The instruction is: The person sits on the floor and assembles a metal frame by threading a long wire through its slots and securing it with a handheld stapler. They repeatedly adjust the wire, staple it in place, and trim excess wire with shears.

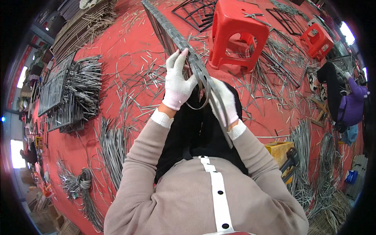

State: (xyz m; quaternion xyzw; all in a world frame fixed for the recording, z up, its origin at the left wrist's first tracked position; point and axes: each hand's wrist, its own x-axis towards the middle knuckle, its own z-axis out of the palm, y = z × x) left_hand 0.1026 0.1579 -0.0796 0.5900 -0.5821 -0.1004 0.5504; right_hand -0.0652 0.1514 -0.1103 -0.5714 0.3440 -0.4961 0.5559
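Observation:
A woven panel (pixel 172 33) of flat grey strips stands tilted in front of me, its edge facing up. My left hand (pixel 178 80), in a white glove with bare fingertips, has its fingers bent against the panel's left side near the top edge, the thumb lower down. My right hand (pixel 225 100), also gloved, is at the panel's near end on the right side; its fingers pass behind the strips and are mostly hidden. Loose grey strip ends (pixel 223 113) run from the panel across my right hand, and one curls in a loop below my left hand.
A red stool (pixel 239 35) with pliers (pixel 254 16) on it stands ahead right. Woven frames (pixel 60 88) are stacked at left. Strip bundles (pixel 111 147) and offcuts litter the red floor. A yellow box (pixel 279 154) sits by my right elbow. Another person (pixel 352 102) works at far right.

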